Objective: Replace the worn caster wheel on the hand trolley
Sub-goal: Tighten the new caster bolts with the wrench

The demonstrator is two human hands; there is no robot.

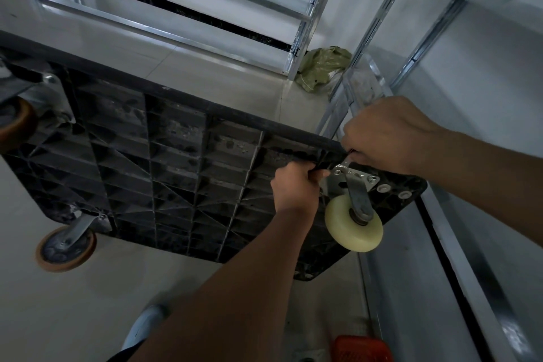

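The black plastic trolley deck (164, 161) lies upside down, its ribbed underside facing me. A cream caster wheel (354, 225) stands on a metal bracket and plate (357, 182) at the deck's right corner. My left hand (295, 188) grips a dark, thin tool at the plate's left edge; what the tool is I cannot tell. My right hand (388, 135) has its fingers curled at the plate's top corner by the deck's rim; what they pinch is hidden. Two brown-rimmed casters (66, 247) (16, 123) sit on the deck's left side.
Metal shelving frames (308, 9) stand behind and run along the right side, close to the trolley's corner. A green bag (321, 67) lies on the tiled floor by a shelf post. A red crate (363, 350) and my shoe (144, 326) are at the bottom edge.
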